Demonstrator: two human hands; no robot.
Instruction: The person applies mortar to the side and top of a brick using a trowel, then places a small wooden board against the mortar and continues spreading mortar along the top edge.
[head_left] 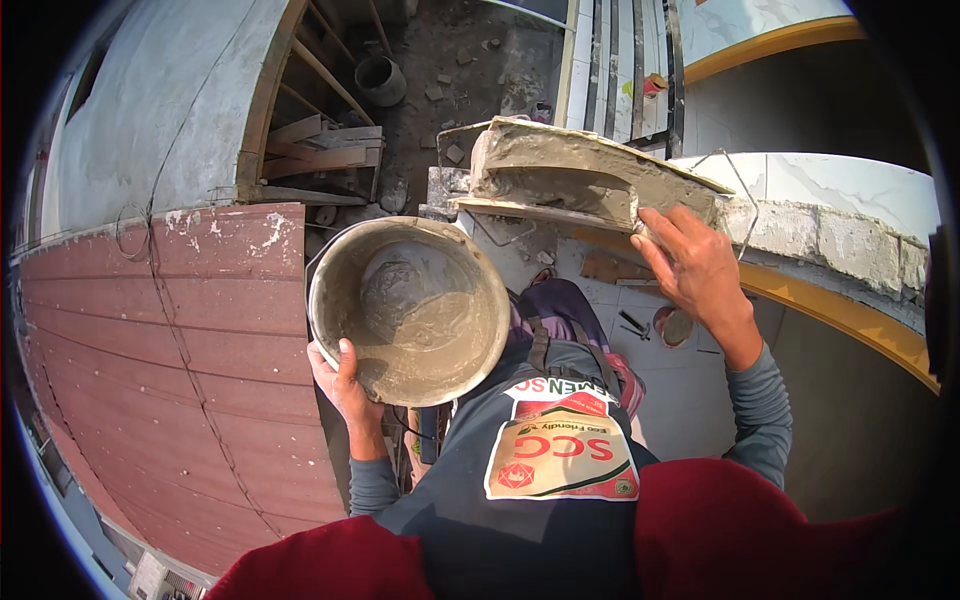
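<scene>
My left hand point(342, 380) grips the near rim of a round bucket point(335, 250) coated in grey mortar, with a pool of wet mortar at its bottom. The bucket is held up in front of my chest. My right hand point(695, 265) holds a flat trowel or board point(560, 175) loaded with wet grey mortar, its fingers wrapped on the right end. The board lies against the top of a rough block wall point(850, 240) on the right.
A reddish ribbed roof point(180, 350) spreads on the left. Far below are wooden planks point(320, 155), a dark bucket point(380, 78) and rubble on the ground. A curved yellow edge point(840, 315) runs under the wall.
</scene>
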